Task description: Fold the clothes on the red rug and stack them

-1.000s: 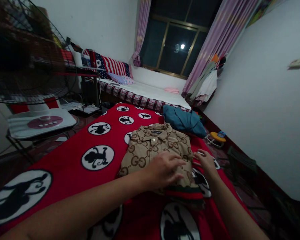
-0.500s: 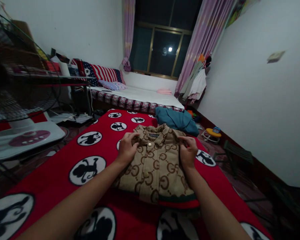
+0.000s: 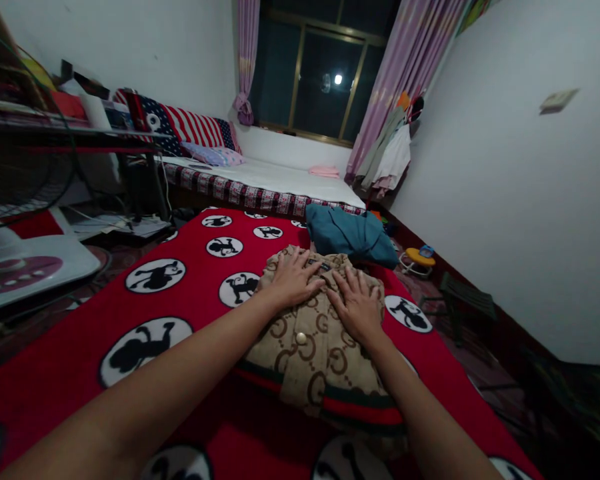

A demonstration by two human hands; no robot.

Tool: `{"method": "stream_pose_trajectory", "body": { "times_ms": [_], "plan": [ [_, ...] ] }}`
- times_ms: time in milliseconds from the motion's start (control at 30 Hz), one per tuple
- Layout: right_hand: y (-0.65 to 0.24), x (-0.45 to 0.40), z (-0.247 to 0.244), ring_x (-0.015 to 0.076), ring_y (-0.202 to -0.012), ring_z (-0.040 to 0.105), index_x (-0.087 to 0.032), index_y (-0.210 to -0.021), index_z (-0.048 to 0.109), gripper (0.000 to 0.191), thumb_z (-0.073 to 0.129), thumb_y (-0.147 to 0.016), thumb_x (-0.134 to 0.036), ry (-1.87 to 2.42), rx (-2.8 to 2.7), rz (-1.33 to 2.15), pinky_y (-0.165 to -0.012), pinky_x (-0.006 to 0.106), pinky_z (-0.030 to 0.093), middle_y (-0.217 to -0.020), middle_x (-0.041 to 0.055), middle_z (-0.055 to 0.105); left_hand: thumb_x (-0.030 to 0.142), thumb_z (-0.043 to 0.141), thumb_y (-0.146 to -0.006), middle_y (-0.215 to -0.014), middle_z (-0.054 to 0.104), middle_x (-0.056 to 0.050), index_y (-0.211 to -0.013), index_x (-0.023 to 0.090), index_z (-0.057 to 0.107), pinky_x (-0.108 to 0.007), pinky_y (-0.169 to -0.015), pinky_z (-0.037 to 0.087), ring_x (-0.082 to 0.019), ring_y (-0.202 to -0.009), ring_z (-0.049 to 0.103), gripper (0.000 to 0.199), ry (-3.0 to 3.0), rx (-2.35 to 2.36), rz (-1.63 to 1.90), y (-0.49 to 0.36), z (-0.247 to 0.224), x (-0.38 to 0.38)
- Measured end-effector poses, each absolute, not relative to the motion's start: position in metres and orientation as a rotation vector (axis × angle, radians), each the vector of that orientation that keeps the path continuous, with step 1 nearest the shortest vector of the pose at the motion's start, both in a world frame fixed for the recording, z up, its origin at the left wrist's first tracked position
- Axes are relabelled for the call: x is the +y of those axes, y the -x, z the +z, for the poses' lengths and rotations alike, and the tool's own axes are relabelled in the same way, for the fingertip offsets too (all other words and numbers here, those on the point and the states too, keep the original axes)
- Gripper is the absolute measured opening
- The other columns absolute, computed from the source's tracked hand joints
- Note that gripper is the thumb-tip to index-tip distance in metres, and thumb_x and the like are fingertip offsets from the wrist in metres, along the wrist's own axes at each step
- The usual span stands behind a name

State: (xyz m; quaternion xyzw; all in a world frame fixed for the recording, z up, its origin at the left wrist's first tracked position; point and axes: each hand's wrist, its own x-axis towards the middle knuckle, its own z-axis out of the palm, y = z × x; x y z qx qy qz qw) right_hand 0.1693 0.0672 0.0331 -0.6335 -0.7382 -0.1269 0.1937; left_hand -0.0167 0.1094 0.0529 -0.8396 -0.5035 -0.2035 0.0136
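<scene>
A tan jacket (image 3: 305, 367) with a brown letter pattern, a snap button and a green-red-green hem band lies folded on the red blanket (image 3: 260, 427). My left hand (image 3: 294, 280) rests flat on its upper left part near the collar, fingers spread. On the upper right part lies my right hand (image 3: 356, 303), palm down with the fingers apart. Part of the collar and its dark label show between and above the hands. Just beyond the jacket is a folded teal garment (image 3: 350, 233).
A bed with a white sheet (image 3: 280, 179) stands below the window. At the left are a cluttered desk (image 3: 115, 137) and a fan with a white base (image 3: 75, 263). A yellow stool (image 3: 420, 257) and a dark folding stool (image 3: 467, 297) stand along the right wall.
Both hands have let go of the jacket's shoulder edges and moved inward, now lying flat on its upper front. The view has shifted slightly.
</scene>
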Motion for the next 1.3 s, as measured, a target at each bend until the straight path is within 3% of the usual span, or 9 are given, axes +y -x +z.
{"method": "stream_pose_trajectory", "body": {
  "times_ms": [267, 533, 700, 800, 933, 1067, 1133, 1200, 1300],
  "plan": [
    [-0.171, 0.071, -0.002, 0.0306, -0.143, 0.02, -0.032, -0.147, 0.028, 0.054, 0.03, -0.096, -0.05, 1.968, -2.052, -0.34, -0.106, 0.065, 0.023, -0.159, 0.0063, 0.015, 0.061, 0.029, -0.093, -0.158, 0.019, -0.006, -0.146, 0.033, 0.03, -0.058, -0.114, 0.006, -0.026, -0.146, 0.012, 0.06, 2.717, -1.518, -0.608, 0.013, 0.003, 0.12],
    [-0.176, 0.07, -0.001, 0.03, -0.144, 0.017, -0.029, -0.15, 0.024, 0.056, 0.03, -0.096, -0.046, 1.956, -2.116, -0.251, -0.107, 0.064, 0.022, -0.159, 0.0083, 0.014, 0.059, 0.029, -0.094, -0.159, 0.006, -0.009, -0.15, 0.025, 0.022, -0.058, -0.114, 0.001, -0.027, -0.146, 0.002, 0.066, 2.874, -1.588, -0.415, 0.018, 0.017, 0.115],
    [-0.21, 0.023, 0.008, 0.0261, -0.144, 0.02, -0.026, -0.147, 0.032, 0.055, 0.033, -0.095, -0.044, 1.76, -2.276, 0.227, -0.111, 0.053, 0.027, -0.156, 0.0093, 0.023, 0.057, 0.031, -0.094, -0.158, 0.002, -0.011, -0.151, 0.018, 0.015, -0.047, -0.116, 0.009, -0.026, -0.146, 0.0, 0.071, 3.303, -1.428, -0.199, 0.067, 0.045, 0.078],
    [-0.22, -0.03, 0.021, 0.0233, -0.142, 0.025, -0.026, -0.147, 0.033, 0.055, 0.032, -0.096, -0.047, 1.601, -2.105, 0.318, -0.113, 0.049, 0.025, -0.155, 0.0087, 0.027, 0.059, 0.037, -0.092, -0.158, 0.008, -0.01, -0.148, 0.022, 0.029, -0.044, -0.116, 0.015, -0.028, -0.145, 0.01, 0.068, 3.379, -1.35, -0.379, 0.097, 0.06, 0.038],
    [-0.206, -0.094, 0.02, 0.0248, -0.145, 0.016, -0.032, -0.147, 0.032, 0.054, 0.037, -0.095, -0.045, 1.485, -2.018, 0.037, -0.115, 0.056, 0.014, -0.157, 0.0035, 0.022, 0.054, 0.042, -0.092, -0.159, 0.01, -0.007, -0.149, 0.027, 0.026, -0.048, -0.117, 0.009, -0.026, -0.146, 0.007, 0.065, 3.163, -1.222, -0.728, 0.107, 0.054, -0.015],
    [-0.197, -0.113, 0.009, 0.0226, -0.142, 0.027, -0.03, -0.139, 0.047, 0.047, 0.036, -0.095, -0.045, 1.468, -2.17, 0.405, -0.114, 0.048, 0.026, -0.15, 0.0028, 0.038, 0.051, 0.043, -0.093, -0.157, 0.02, -0.004, -0.15, 0.032, 0.021, -0.049, -0.117, 0.008, -0.023, -0.145, 0.015, 0.063, 3.33, -1.134, -0.494, 0.102, 0.036, -0.04],
    [-0.203, -0.106, 0.011, 0.0225, -0.136, 0.039, -0.028, -0.127, 0.06, 0.045, 0.032, -0.096, -0.046, 1.515, -2.087, 0.579, -0.112, 0.045, 0.032, -0.143, 0.0041, 0.048, 0.048, 0.039, -0.095, -0.154, 0.03, -0.001, -0.146, 0.033, 0.033, -0.043, -0.117, 0.016, -0.021, -0.143, 0.025, 0.053, 3.419, -1.17, -0.495, 0.104, 0.036, -0.037],
    [-0.214, -0.091, 0.017, 0.0239, -0.126, 0.05, -0.024, -0.11, 0.07, 0.044, 0.036, -0.094, -0.048, 1.559, -1.927, 0.541, -0.107, 0.043, 0.038, -0.134, 0.0079, 0.057, 0.045, 0.034, -0.097, -0.142, 0.049, -0.001, -0.128, 0.031, 0.058, -0.034, -0.11, 0.031, -0.019, -0.132, 0.044, 0.042, 3.362, -1.359, -0.673, 0.11, 0.042, -0.027],
    [-0.23, -0.063, 0.021, 0.0263, -0.112, 0.059, -0.017, -0.108, 0.068, 0.042, 0.05, -0.085, -0.048, 1.651, -1.674, 0.312, -0.095, 0.042, 0.047, -0.121, 0.0143, 0.063, 0.046, 0.041, -0.092, -0.119, 0.067, -0.005, -0.106, 0.024, 0.07, -0.031, -0.094, 0.046, -0.021, -0.109, 0.061, 0.039, 2.854, -1.874, -0.961, 0.121, 0.052, -0.007]
  ]
}}
